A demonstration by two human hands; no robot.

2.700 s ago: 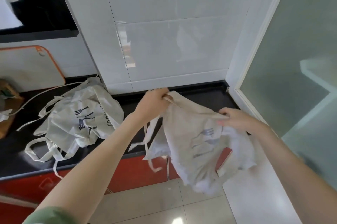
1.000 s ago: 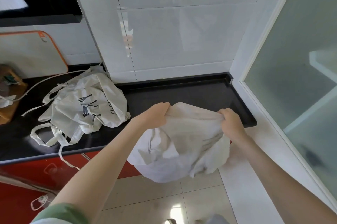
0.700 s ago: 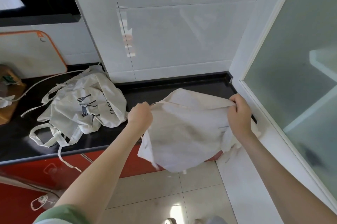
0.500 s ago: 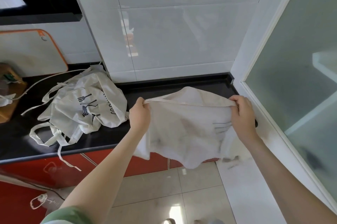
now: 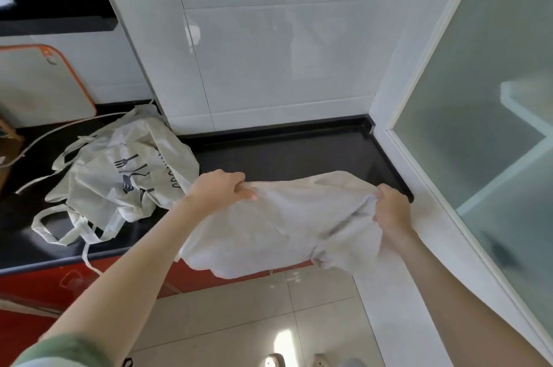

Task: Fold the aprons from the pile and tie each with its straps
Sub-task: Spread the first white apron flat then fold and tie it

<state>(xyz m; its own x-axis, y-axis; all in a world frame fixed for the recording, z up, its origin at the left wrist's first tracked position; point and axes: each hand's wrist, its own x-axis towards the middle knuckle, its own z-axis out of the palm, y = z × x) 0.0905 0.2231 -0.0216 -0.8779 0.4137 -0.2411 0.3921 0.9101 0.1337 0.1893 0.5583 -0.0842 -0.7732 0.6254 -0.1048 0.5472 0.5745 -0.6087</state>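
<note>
Over the front edge of the black countertop (image 5: pixel 287 157), the left hand (image 5: pixel 220 191) and the right hand (image 5: pixel 390 211) hold one cream apron (image 5: pixel 278 232) stretched between them. The left hand's fingers curl over the cloth's upper hem at its left end, with the thumb lying along the fabric. The right hand is clenched round a bunched handful at the right end, near the counter's corner. The apron's top edge sits above the counter, while its slack belly sags past the edge in front of the red cabinet front (image 5: pixel 45 286). Whether any of it touches the stone cannot be told. The step in hand looks like the opening of a fold: one apron has been singled out and pulled wide but is not yet laid flat or doubled over. Its own straps cannot be picked out among the creases. The next move likely calls for lowering it onto the bare stretch of counter between the hands and the wall, keeping the hem taut so it lands smooth, then finding the straps for tying. The pile of aprons (image 5: pixel 119 181), printed with cutlery, lies crumpled on the counter to the left, just beside the left wrist, with loose straps (image 5: pixel 59 229) trailing toward the edge.
</note>
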